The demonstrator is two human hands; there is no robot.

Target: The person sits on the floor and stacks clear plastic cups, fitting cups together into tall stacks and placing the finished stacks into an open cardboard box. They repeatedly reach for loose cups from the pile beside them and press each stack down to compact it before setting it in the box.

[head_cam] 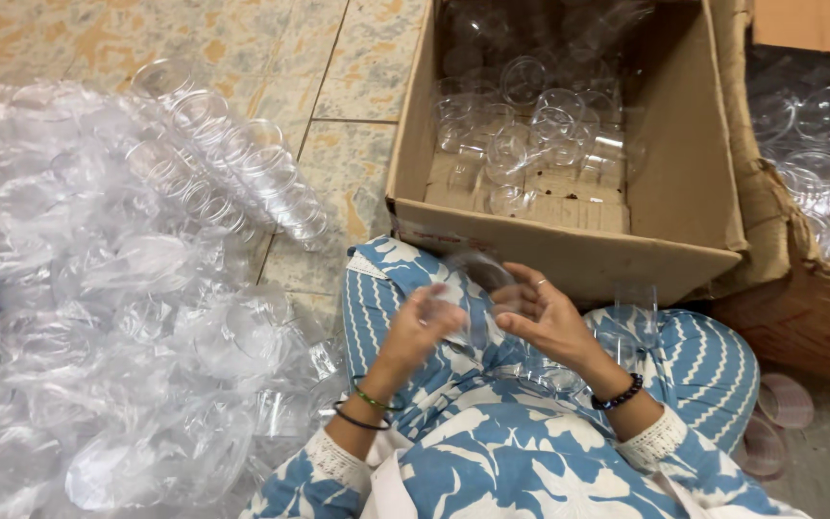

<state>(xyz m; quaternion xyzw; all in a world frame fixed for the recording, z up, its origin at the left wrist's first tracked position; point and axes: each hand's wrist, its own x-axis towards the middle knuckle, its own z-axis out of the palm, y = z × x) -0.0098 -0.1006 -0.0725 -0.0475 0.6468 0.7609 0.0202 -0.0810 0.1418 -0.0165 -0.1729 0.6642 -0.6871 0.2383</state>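
My left hand (427, 325) and my right hand (547, 313) meet over my lap, both closed around a clear plastic cup (477, 279) that is blurred between them. More clear cups (626, 322) rest on my blue and white patterned clothing (492, 461) just right of my right hand. An open cardboard box (569, 255) stands right in front of my knees, with several loose clear cups (535, 135) on its bottom.
A large heap of clear plastic bags (98, 365) with rows of stacked cups (232, 163) fills the left on the tiled floor (242, 38). A second torn cardboard box (809, 298) with cups (823, 144) stands at the right. Pinkish lids (780, 408) lie by my right knee.
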